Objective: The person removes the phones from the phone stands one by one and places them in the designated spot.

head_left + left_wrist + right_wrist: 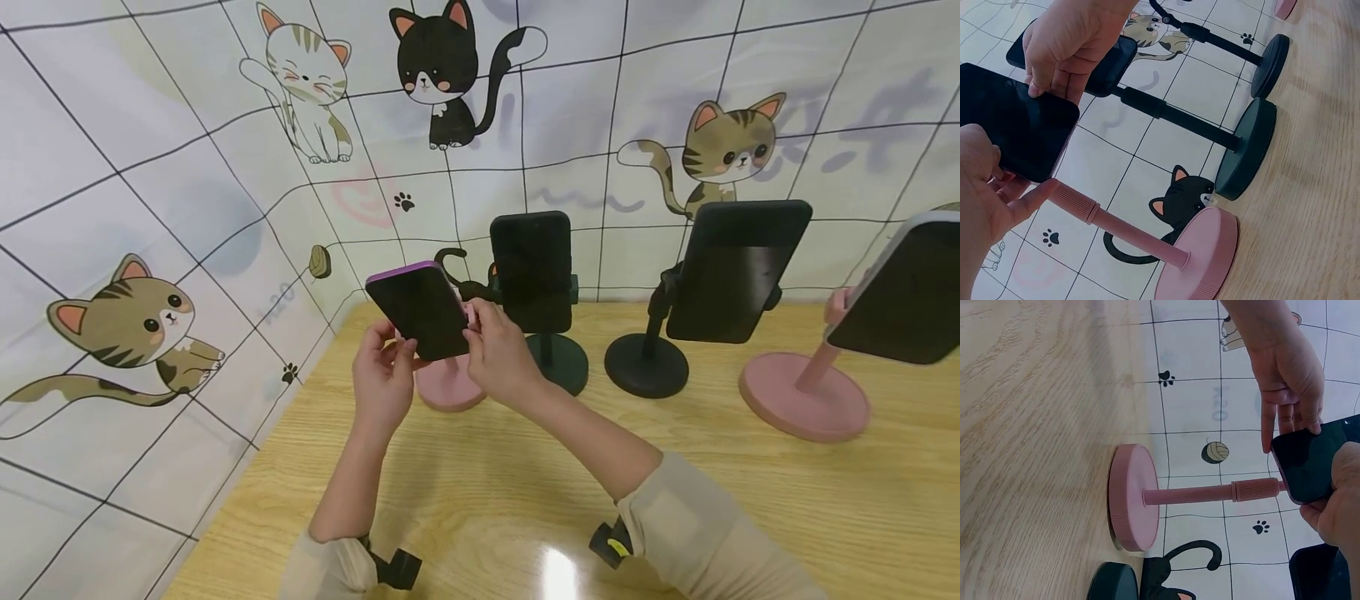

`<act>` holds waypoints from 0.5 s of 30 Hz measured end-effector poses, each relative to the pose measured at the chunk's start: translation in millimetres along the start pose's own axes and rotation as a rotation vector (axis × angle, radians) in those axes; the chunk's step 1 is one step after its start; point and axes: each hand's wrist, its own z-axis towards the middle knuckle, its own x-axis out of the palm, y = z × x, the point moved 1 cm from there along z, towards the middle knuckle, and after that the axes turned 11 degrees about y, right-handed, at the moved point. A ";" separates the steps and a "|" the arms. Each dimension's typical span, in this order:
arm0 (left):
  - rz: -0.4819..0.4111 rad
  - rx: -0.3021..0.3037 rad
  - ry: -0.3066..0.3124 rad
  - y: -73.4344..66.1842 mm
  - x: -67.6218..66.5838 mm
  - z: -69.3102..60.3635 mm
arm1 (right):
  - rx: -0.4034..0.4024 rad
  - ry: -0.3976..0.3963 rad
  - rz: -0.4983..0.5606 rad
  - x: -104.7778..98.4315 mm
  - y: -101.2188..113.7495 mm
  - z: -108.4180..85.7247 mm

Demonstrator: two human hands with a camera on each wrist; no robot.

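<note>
Plainly, a two-handed pinch on a purple-edged phone (420, 312)

The left hand (386, 375) pinches the lower left edge, thumb on the screen and fingers behind; the right hand (501, 346) pinches the opposite side edge. Between them the phone leans back at the top of the left pink stand (450, 390); whether the holder clamps it is hidden.

It should handle as a stiff, fairly light slab, its glassy face probably slippery and easily cracked, so the long side edges look the best place to hold.

Further out, three more devices make four in all: a black phone (532, 271), a wider black device (738, 271) and a white-edged device (903, 292). Four stands carry or back them: the left pink one, a dark green stand (566, 367), a black stand (647, 368) and a right pink stand (802, 400), all on one wooden table (480, 483).
</note>
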 end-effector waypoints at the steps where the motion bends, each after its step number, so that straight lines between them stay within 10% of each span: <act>1: 0.000 0.002 0.003 -0.5 0.2 -0.7 | -0.001 0.000 0.000 -0.1 -0.1 -0.9; 15: -0.024 0.057 0.083 -13.8 4.4 -15.2 | 0.006 -0.006 0.043 -16.0 8.6 -21.7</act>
